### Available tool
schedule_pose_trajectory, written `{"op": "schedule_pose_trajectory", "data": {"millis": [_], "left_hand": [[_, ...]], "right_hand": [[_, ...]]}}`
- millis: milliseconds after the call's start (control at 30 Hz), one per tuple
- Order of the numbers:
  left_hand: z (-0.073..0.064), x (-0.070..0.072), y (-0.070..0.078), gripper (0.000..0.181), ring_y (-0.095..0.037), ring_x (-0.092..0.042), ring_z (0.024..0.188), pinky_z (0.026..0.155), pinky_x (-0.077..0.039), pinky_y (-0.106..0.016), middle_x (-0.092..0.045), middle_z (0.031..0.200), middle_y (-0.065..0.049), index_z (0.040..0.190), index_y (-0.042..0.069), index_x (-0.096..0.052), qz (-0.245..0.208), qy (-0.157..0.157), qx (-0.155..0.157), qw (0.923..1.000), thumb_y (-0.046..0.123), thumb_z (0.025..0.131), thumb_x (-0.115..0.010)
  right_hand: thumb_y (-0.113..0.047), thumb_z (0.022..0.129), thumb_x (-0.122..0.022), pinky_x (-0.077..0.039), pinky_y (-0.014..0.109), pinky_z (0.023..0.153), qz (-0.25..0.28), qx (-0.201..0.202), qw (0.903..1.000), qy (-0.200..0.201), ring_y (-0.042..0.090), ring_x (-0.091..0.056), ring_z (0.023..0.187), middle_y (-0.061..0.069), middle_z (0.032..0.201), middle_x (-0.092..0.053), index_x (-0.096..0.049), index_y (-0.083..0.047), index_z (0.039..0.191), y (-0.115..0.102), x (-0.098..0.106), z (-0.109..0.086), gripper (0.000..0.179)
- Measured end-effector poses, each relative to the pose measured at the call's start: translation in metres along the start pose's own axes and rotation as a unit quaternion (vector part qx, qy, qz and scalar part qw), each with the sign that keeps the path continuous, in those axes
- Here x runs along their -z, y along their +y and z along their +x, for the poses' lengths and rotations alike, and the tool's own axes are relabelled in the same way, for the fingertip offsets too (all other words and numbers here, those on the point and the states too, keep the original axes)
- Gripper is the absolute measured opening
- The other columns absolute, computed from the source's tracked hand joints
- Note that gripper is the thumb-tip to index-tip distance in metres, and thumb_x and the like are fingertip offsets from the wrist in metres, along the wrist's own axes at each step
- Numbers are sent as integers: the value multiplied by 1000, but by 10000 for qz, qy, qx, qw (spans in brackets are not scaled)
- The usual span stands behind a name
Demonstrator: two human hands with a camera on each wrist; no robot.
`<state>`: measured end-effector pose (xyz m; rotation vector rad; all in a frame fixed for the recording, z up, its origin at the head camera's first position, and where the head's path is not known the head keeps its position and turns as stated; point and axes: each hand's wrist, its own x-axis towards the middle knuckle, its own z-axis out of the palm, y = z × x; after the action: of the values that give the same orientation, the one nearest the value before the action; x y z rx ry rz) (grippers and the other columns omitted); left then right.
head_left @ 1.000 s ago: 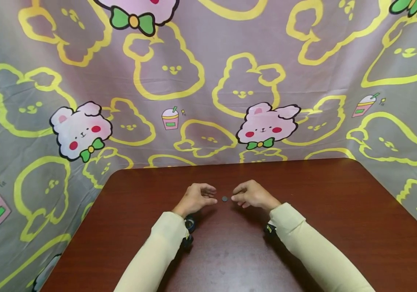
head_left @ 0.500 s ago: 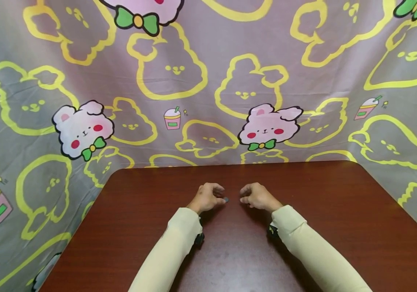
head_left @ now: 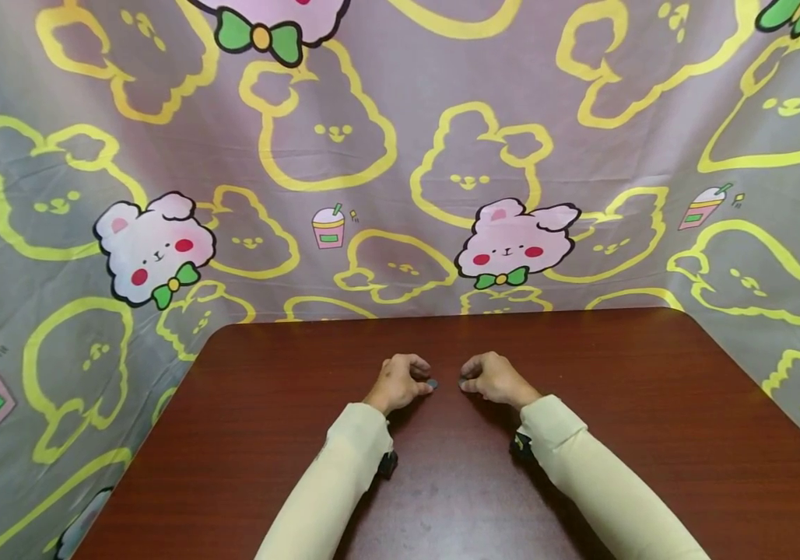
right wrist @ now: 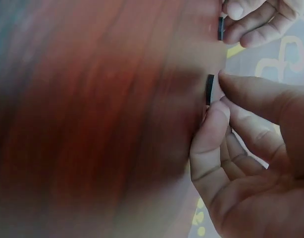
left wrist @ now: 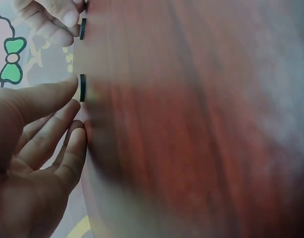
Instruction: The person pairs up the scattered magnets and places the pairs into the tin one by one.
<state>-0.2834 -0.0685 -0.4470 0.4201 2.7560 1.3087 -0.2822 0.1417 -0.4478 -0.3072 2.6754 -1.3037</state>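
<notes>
Two small thin dark discs appear, one at each hand. My left hand (head_left: 396, 383) has its thumb and index fingertip at the rim of the left disc (left wrist: 82, 88), which pokes out past the thumb. My right hand (head_left: 494, 379) pinches the right disc (right wrist: 210, 89) between thumb and index finger. Seen edge-on in both wrist views, the discs lie level, close over the table, with a narrow gap between them. The other fingers of both hands stay loosely curled behind. In the head view the right disc (head_left: 462, 383) is mostly covered by fingers.
A brown wooden table (head_left: 456, 482) lies under both hands. Its far edge meets a grey cloth backdrop (head_left: 400, 155) printed with cartoon animals, which also runs along the left and right sides. Dark wrist cameras sit below both cuffs.
My left hand has moved right, up to the disc that lay uncovered between the hands. My right hand has shifted slightly right, and a second disc now shows at its fingertips.
</notes>
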Motion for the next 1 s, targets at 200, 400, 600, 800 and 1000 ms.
{"op": "schedule_pose_trajectory", "data": {"millis": [200,400,600,800,1000], "left_hand": [[1,-3,-1,26,-20,-68,93,88,-53,-34,-75,94,-5,100,2,-74,26,128,23,9999,0,77,-85],[1,-4,-4,24,-17,-68,91,89,-52,-33,-75,91,-3,98,2,-74,-37,235,-24,9997,-1,76,-85],[-1,-4,-2,22,-13,-68,85,84,-53,-31,-75,87,-1,95,3,-74,-81,344,20,9994,-2,76,-85],[0,-6,-3,22,-17,-69,87,85,-54,-34,-75,87,-2,93,4,-74,-212,332,133,9991,-1,75,-86],[0,-9,-4,23,-15,-69,85,85,-54,-33,-74,86,0,94,5,-75,-260,287,150,9991,0,75,-86]], "right_hand": [[1,81,-77,-50,25,52,-121,65,9999,90,12,-57,59,4,81,-68,-72,4,96,5,-1,0,16],[-2,80,-79,-50,27,61,-422,238,9987,151,12,-59,68,3,81,-69,-74,2,95,7,-1,0,16],[-4,80,-80,-51,31,70,-555,263,9979,215,16,-63,79,4,84,-72,-76,0,94,5,-2,1,15],[-6,81,-81,-53,33,74,-511,263,9982,174,19,-65,84,5,89,-74,-76,-1,94,4,-5,1,15],[-7,81,-81,-53,34,74,-548,305,9979,172,18,-65,84,4,89,-74,-77,-2,94,4,-8,0,15]]}}
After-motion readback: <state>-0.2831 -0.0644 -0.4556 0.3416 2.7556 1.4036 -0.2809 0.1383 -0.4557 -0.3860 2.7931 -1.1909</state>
